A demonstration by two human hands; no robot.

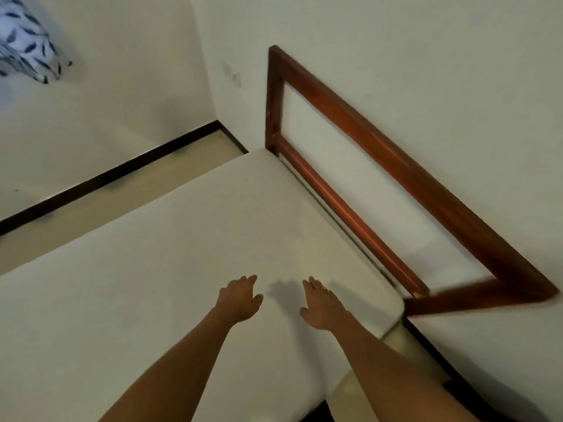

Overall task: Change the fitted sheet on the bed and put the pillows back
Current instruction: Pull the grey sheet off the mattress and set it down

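Reaching across the bed (182, 254) toward its rounded corner (391, 309) beside the wooden headboard (380, 153); left hand (240, 300) and right hand (321, 304) extend side by side, palms down, fingers straight and loosely spread, holding nothing, seemingly placed to smooth the white cover; whether that cover is fitted sheet or bare mattress cannot be told; pillows not in view.

White walls (396, 41) meet in a corner at the upper middle of the frame. A dark skirting board (106, 178) edges the pale floor (91, 214) at left. A red-brown wooden headboard frame (380, 141) stands against the right wall. Blue-patterned white fabric (27, 41) hangs at upper left.
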